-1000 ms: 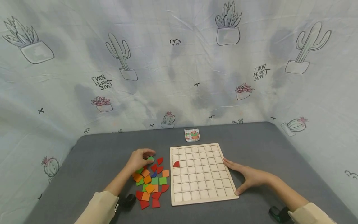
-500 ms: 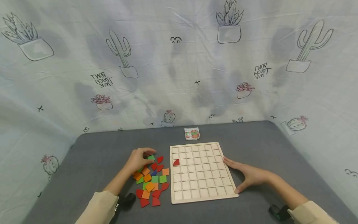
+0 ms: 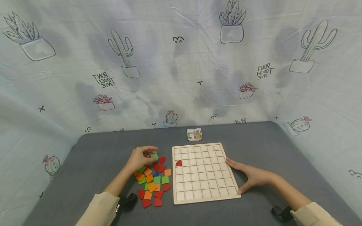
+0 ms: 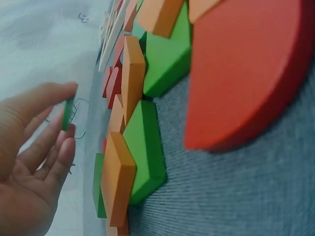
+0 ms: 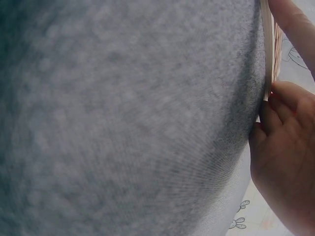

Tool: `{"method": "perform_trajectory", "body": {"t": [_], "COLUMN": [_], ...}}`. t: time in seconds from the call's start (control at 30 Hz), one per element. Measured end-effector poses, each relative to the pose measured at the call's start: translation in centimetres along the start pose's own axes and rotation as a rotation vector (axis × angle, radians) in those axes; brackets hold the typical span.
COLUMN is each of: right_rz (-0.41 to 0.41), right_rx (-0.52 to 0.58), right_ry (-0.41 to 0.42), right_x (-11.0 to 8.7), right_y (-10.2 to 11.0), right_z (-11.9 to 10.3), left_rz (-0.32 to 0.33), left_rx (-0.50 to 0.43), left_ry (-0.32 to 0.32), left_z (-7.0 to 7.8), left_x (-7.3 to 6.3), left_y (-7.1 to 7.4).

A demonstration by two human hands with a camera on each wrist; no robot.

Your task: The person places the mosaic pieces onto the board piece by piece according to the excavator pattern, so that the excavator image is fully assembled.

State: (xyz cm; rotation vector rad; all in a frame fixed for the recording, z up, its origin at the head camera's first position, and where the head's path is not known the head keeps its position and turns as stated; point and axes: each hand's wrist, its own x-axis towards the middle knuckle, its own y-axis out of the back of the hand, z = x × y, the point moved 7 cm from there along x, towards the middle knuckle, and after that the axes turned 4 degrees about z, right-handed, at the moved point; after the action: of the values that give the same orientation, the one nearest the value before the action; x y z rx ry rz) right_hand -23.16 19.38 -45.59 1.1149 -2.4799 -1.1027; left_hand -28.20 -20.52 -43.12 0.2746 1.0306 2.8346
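My left hand (image 3: 140,158) pinches a green square tile (image 3: 154,155) between thumb and fingertips, just above the far end of a pile of loose tiles. Edge-on, that green tile (image 4: 67,115) shows between the fingers in the left wrist view. Along the right side of the wooden grid board (image 3: 205,201), my right hand (image 3: 253,177) rests with thumb and fingers spread, the thumb at the near corner and the fingertips farther up the edge. One red quarter-circle tile (image 3: 178,163) lies in a left-column cell of the board.
Orange tiles (image 3: 149,178), green tiles (image 3: 165,180), red quarter-circles (image 3: 167,187) and a blue piece (image 3: 156,174) lie left of the board, some overlapping. Behind the board is a small printed pattern card (image 3: 194,134). A cactus-print cloth (image 3: 181,62) hangs behind the grey table (image 3: 113,141).
My left hand has lifted slightly with the green square tile, which was lower at the pile before. My right hand stays at the board's edge.
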Motion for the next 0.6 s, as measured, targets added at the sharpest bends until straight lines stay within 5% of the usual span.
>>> {"method": "perform_trajectory", "body": {"t": [0.4, 0.6], "right_rz": [0.007, 0.019], "right_rx": [0.013, 0.011], "right_ry": [0.015, 0.020], "right_x": [-0.2, -0.1], "right_y": [0.1, 0.3], "right_z": [0.0, -0.2], "left_rz": [-0.041, -0.070], "left_rx": [-0.125, -0.145], "left_ry": [-0.003, -0.062], "left_z": [1.7, 3.5], "left_x": [0.3, 0.6], "left_y": [-1.5, -3.2]}}
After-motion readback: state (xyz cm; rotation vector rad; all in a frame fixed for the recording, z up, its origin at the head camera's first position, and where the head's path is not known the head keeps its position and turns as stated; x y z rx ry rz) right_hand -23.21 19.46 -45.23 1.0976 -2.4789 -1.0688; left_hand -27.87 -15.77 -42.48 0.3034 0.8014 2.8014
